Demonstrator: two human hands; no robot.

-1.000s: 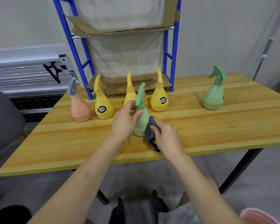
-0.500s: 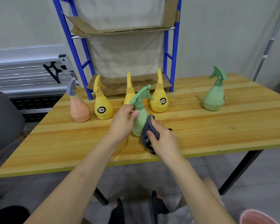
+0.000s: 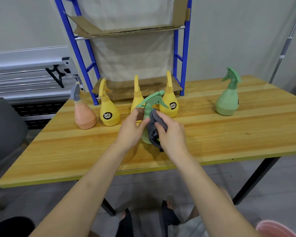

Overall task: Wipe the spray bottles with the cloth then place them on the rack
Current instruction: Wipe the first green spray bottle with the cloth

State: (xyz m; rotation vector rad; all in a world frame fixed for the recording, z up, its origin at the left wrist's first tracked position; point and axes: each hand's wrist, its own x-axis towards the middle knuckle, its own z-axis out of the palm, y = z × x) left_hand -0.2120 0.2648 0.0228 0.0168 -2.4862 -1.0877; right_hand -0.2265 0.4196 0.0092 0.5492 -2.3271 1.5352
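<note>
My left hand (image 3: 131, 130) grips a green spray bottle (image 3: 149, 110) by its neck and body, tilted, just above the wooden table (image 3: 212, 134). My right hand (image 3: 173, 135) holds a dark grey cloth (image 3: 155, 129) pressed against the bottle's right side. Behind them stand three yellow spray bottles (image 3: 108, 110), (image 3: 137, 98), (image 3: 169, 100) and a pink one with a grey trigger (image 3: 84, 112). Another green bottle (image 3: 228, 98) stands at the far right. The blue rack (image 3: 184, 53) rises at the table's back, its shelves lined with cardboard.
A grey chair (image 3: 5, 130) sits left of the table. A pink bucket (image 3: 277, 228) shows at the bottom right corner. A metal pole (image 3: 284, 48) leans against the wall on the right. My feet are under the table's front edge.
The green bottle has turned so its nozzle points right and has tilted, lifted a little. My right hand with the cloth has slid up from the bottle's base to its upper side.
</note>
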